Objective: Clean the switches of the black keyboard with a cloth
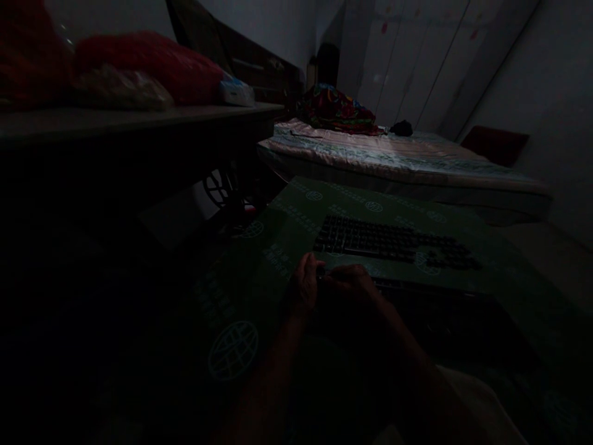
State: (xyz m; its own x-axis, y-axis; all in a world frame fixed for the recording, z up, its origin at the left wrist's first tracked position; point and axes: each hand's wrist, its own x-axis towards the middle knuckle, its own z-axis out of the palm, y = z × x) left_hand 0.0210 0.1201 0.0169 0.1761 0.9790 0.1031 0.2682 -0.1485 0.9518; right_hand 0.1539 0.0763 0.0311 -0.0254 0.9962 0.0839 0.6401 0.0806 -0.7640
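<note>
In the dim head view, a black keyboard body [463, 321] lies on a green printed board, its left part hidden under my hands and in shadow. My left hand [304, 284] closes around the keyboard's upper left corner. Right beside it, my right hand [349, 281] bends over the same corner with its fingers pinched together. Whatever is between those fingertips is too small and dark to name. Just beyond my hands, loose black keycaps [370, 238] are laid out in rows in the pattern of a keyboard.
The green board [287, 216] with white globe prints carries everything. Behind it stands a bed [407, 157] with a patterned blanket [338, 108]. At the left, a table [194, 117] holds red bags [152, 62] and a small white-and-blue pack [237, 91]. White cabinets [407, 62] line the back.
</note>
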